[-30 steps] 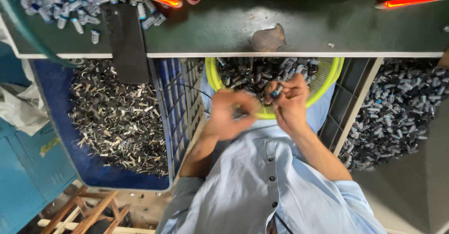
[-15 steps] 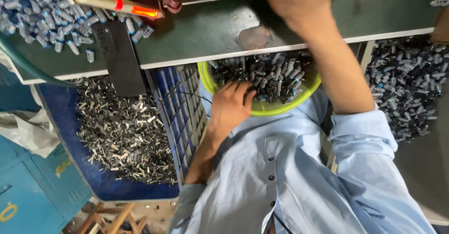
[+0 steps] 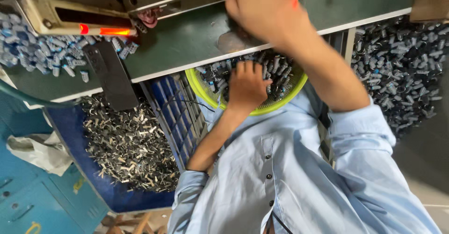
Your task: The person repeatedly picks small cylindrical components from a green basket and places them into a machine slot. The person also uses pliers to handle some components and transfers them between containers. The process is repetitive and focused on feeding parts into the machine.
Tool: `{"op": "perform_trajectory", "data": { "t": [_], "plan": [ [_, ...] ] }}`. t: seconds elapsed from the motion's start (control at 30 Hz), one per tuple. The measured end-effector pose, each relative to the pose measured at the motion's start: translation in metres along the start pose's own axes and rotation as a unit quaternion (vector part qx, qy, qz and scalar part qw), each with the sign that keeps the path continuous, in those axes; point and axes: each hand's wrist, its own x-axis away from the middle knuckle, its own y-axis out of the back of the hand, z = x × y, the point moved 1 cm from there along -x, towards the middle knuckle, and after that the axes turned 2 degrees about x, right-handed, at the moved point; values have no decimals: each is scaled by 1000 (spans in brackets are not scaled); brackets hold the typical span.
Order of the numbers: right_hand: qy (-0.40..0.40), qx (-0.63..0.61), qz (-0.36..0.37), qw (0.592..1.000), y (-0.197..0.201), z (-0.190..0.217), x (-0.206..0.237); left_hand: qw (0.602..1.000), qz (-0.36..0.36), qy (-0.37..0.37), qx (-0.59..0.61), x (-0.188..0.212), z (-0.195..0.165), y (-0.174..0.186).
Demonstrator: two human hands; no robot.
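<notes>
The yellow-green bowl point(image 3: 202, 90) sits on the person's lap, tucked under the front edge of the green bench point(image 3: 187, 42), and is heaped with small dark parts point(image 3: 280, 72) tipped in blue and grey. The left hand point(image 3: 247, 85) lies palm-down in that heap, fingers together and dug into the parts, its knuckles toward the camera; whether it has caught any piece cannot be told. The right hand point(image 3: 264, 7) is raised over the bench, close to the camera and blurred, with a red glow at its edge; whether it grips anything cannot be told. Its forearm crosses above the bowl's right rim. Beside the bowl to the left stands a blue slatted crate point(image 3: 173, 108), and past it a dark blue bin point(image 3: 70, 168) piled with silvery metal clips point(image 3: 126, 145). On the bench top a flat black slab point(image 3: 110, 75) hangs over the edge, next to a beige device point(image 3: 70, 19) with an orange-red light and a scatter of pale blue caps point(image 3: 37, 51). At far right lies another mass of dark parts point(image 3: 402, 65). The pale blue shirt point(image 3: 290, 178) fills the lower frame.
</notes>
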Motion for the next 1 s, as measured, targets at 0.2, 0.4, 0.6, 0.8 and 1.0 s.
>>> {"op": "perform_trajectory", "data": {
  "t": [0.2, 0.4, 0.6, 0.8, 1.0],
  "plan": [
    [34, -193, -31, 980, 26, 30, 112, 998, -29, -14, 52, 20, 9, -6],
    [-246, -283, 47, 926, -9, 54, 181, 982, -60, 5, 177, 29, 19, 13],
    [-254, -288, -53, 922, -21, 50, 192, 947, -75, 52, 307, 10, 5, 34],
    [-287, -413, -99, 859, -15, 63, 206, 929, -160, -41, 332, 22, -2, 54],
    [-375, -609, -125, 687, -33, 66, 212, 922, -150, -39, 354, 23, 1, 52]
  ]
}}
